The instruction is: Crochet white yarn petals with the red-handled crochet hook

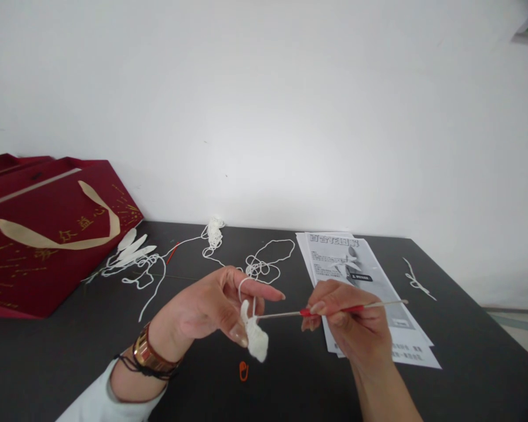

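Between the thumb and fingers of my left hand (pixel 220 305) is a small white crochet piece (pixel 257 341), its lower end hanging free. White yarn loops over my left index finger, which points to the right. My right hand (pixel 349 316) grips a crochet hook (pixel 305 312) by its red handle. The hook lies almost level, and its metal tip meets the top of the crochet piece near the yarn. Whether the tip sits inside a stitch is too small to tell. Below the piece, an orange stitch marker (pixel 243 371) rests on the dark table.
Loose white yarn (pixel 264 266) runs back to a tangled bundle (pixel 215 231) by the wall. Left are finished white crochet petals (pixel 134 249), a thin red stick (pixel 173 252) and a dark red gift bag (pixel 57 234). Printed sheets (pixel 369 281) and a yarn scrap (pixel 416 281) lie right.
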`<action>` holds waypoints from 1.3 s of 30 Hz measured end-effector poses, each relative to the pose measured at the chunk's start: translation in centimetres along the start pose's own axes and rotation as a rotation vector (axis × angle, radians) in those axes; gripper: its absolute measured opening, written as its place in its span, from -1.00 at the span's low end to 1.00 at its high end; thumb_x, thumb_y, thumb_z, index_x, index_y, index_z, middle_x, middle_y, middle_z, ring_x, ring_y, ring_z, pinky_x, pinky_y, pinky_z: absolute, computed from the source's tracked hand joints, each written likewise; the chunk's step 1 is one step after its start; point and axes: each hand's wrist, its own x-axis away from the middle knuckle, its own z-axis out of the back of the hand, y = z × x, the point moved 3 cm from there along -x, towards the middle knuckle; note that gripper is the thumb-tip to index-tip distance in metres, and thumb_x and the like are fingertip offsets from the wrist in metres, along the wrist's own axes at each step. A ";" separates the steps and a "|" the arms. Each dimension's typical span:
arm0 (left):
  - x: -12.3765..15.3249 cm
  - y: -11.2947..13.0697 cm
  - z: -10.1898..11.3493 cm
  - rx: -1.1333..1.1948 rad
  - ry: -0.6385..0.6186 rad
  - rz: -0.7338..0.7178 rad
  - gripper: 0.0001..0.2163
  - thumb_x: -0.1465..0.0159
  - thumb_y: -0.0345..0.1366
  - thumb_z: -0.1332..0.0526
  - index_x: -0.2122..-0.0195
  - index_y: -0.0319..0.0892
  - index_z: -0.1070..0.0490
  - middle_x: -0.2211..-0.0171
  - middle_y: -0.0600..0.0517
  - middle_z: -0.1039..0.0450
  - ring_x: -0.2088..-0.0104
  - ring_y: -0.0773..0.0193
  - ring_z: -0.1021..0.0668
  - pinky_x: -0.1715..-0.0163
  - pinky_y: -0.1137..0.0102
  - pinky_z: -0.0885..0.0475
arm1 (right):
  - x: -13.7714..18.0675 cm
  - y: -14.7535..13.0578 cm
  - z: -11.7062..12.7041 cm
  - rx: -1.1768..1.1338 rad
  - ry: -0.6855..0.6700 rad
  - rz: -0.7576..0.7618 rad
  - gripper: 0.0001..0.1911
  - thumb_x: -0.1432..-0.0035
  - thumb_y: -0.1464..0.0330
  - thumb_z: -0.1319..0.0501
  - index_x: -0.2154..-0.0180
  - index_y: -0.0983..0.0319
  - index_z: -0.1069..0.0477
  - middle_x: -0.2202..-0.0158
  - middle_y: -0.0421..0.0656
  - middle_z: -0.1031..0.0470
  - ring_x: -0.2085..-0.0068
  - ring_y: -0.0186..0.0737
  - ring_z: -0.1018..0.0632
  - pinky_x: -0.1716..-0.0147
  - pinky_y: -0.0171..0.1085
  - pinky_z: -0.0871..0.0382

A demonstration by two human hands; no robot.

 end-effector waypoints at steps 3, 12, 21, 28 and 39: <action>0.1 0.0 0.0 0.005 -0.014 0.014 -0.55 0.23 -0.54 -0.45 0.24 -0.16 -0.63 0.59 0.07 -0.56 0.64 0.43 -0.46 0.67 0.58 -0.30 | -0.1 -0.2 0.0 0.014 -0.011 -0.003 -0.89 -0.17 0.35 -0.29 0.29 0.22 -0.59 0.40 -0.14 -0.54 0.46 -0.31 -0.59 0.50 -0.38 -0.52; 0.5 -0.2 0.1 -0.099 0.016 0.003 -0.61 0.23 -0.52 -0.47 0.30 -0.15 -0.65 0.57 0.08 -0.53 0.59 0.40 -0.47 0.58 0.54 -0.36 | -0.2 -0.1 0.1 -0.095 0.027 -0.072 -0.91 -0.12 0.36 -0.33 0.33 0.24 -0.59 0.47 -0.15 -0.55 0.51 -0.32 -0.58 0.56 -0.40 -0.51; 0.1 1.1 -0.9 -0.374 0.293 -0.375 -0.59 0.03 -0.53 -0.41 0.16 0.00 -0.61 0.58 0.16 -0.40 0.52 0.45 -0.37 0.46 0.53 -0.29 | -0.5 3.5 -0.9 -0.404 0.373 -0.421 -0.84 -0.08 0.31 -0.36 0.39 0.30 -0.54 0.63 -0.25 -0.51 0.70 -0.49 -0.44 0.68 -0.53 -0.44; -0.8 -0.3 -0.8 -0.304 0.418 -0.380 -0.54 0.02 -0.44 -0.44 0.06 -0.02 -0.56 0.53 0.14 -0.44 0.47 0.38 -0.45 0.32 0.43 -0.35 | -0.2 4.4 -1.9 -0.375 0.455 -0.401 -0.81 -0.07 0.29 -0.36 0.35 0.31 -0.53 0.58 -0.22 -0.53 0.63 -0.45 -0.50 0.60 -0.51 -0.44; -1.0 -0.2 -1.1 -0.267 0.378 -0.320 -0.52 -0.05 -0.41 -0.41 -0.04 -0.04 -0.48 0.37 0.11 -0.49 0.36 0.36 -0.48 0.25 0.43 -0.34 | -0.2 4.4 -2.0 -0.232 0.449 -0.314 -0.82 -0.15 0.28 -0.30 0.34 0.28 -0.51 0.54 -0.21 -0.54 0.61 -0.41 -0.50 0.59 -0.45 -0.45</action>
